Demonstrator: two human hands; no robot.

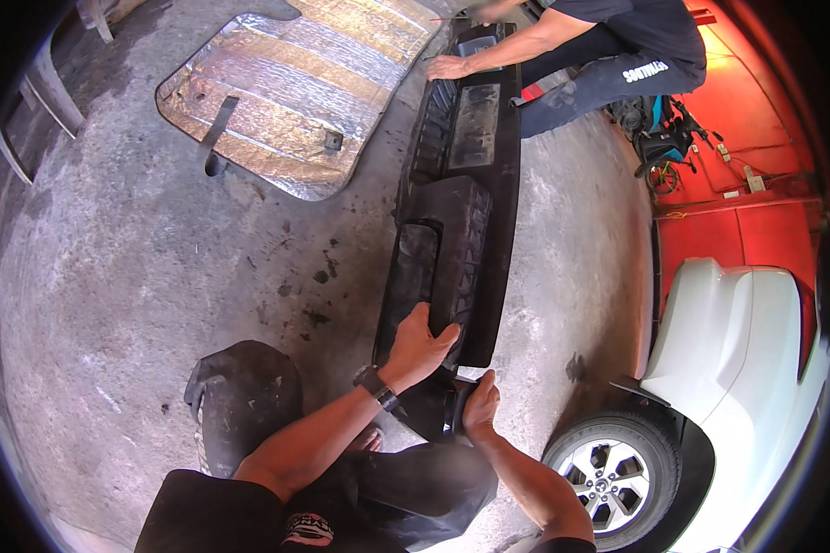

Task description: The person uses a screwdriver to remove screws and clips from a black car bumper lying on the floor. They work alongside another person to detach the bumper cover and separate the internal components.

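Observation:
A long black plastic bumper lies lengthwise on the concrete floor, running from my knees to the far side. Near its close end, my left hand is closed around a raised ribbed section, thumb toward the right and the other fingers partly hidden. My right hand grips the bumper's near corner, where a dark end piece bends down; most of its fingertips are out of sight. At the far end, a co-worker's hand rests on the left edge of the same bumper.
A silver foil-faced insulation sheet lies on the floor at the far left. The co-worker crouches at the far right. A white car body with its wheel stands close on the right. Bags lean by the red wall.

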